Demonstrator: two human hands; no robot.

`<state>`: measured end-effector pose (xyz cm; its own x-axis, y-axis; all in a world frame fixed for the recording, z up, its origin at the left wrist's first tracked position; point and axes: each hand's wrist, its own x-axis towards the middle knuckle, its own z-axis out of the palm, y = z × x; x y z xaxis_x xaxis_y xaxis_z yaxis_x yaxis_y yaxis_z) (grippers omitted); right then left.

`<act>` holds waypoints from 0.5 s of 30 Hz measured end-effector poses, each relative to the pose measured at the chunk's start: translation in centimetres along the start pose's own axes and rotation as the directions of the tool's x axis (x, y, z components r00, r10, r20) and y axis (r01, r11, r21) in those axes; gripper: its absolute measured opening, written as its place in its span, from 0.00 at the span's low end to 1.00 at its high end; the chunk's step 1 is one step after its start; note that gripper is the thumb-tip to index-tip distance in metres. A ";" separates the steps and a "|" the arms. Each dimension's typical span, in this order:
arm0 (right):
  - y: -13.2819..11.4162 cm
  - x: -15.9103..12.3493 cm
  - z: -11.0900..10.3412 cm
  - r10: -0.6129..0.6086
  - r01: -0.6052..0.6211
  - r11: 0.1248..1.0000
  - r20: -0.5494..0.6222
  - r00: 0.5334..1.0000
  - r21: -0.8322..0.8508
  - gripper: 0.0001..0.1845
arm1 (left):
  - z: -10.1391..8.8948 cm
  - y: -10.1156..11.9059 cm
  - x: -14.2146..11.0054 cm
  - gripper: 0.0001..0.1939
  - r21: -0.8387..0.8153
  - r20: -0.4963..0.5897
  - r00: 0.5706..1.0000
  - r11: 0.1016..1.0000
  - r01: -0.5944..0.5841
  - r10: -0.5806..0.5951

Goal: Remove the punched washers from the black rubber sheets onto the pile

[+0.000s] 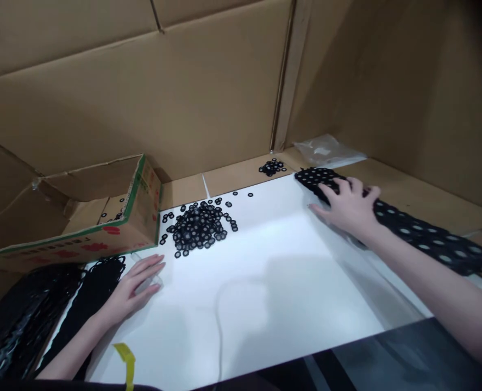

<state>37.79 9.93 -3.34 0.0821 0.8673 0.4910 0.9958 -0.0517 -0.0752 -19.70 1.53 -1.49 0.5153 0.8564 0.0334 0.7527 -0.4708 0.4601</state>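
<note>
My left hand (137, 285) lies on the white tabletop (241, 293) with its fingers apart, holding nothing. A bit of clear plastic seems to be beside its fingers. Just beyond it spreads a heap of small black rings (198, 225) with grey centres. At the right, my right hand (349, 206) rests over a long black bundle (428, 239) dotted with rows of pale round spots. Its fingers are spread across the bundle's top, the thumb along the near side. The underside of that hand is hidden.
An open cardboard box (102, 241) with a few rings inside stands at the left. Black stringy material (98, 288) and a shiny black bag (24, 315) lie below it. A smaller ring pile (272, 167), a clear bag (328, 149) and cardboard walls (220, 92) are behind. Yellow tape (126, 361) sticks near the front.
</note>
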 end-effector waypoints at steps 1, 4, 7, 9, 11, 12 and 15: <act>1.2 0.1 0.0 0.065 -0.063 0.997 0.077 0.995 -0.036 0.29 | -0.2 -0.3 -0.5 0.23 0.016 0.014 1.000 1.000 0.003 -0.003; 3.3 0.7 -0.1 0.124 -0.120 0.992 0.162 0.979 -0.030 0.22 | -0.3 -1.3 -1.5 0.23 0.006 -0.034 0.999 1.000 0.025 -0.025; 3.8 1.7 -0.9 0.175 -0.180 0.984 0.244 0.954 -0.002 0.24 | 0.2 -2.0 -1.7 0.14 -0.055 -0.137 0.990 0.998 0.017 -0.025; 3.7 2.2 -1.7 0.217 -0.228 0.974 0.293 0.931 0.005 0.27 | 0.4 -2.2 -1.5 0.10 -0.075 -0.189 0.982 0.997 0.001 -0.015; 3.4 2.5 -2.5 0.253 -0.268 0.963 0.328 0.910 0.000 0.25 | 0.5 -2.2 -1.3 0.09 -0.069 -0.219 0.976 0.998 -0.009 -0.007; 3.2 2.6 -2.9 0.270 -0.284 0.959 0.341 0.901 -0.009 0.23 | 0.5 -2.1 -1.2 0.09 -0.061 -0.229 0.973 0.998 -0.010 -0.004; 2.5 2.4 -4.1 0.317 -0.315 0.947 0.350 0.882 -0.062 0.17 | 0.4 -1.7 -1.0 0.09 -0.024 -0.258 0.966 1.000 -0.008 0.002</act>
<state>40.65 9.90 1.22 0.3737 0.9215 0.1057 0.9196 -0.3532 -0.1722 -21.35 1.37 -2.70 0.3934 0.8812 0.2622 0.7386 -0.4728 0.4806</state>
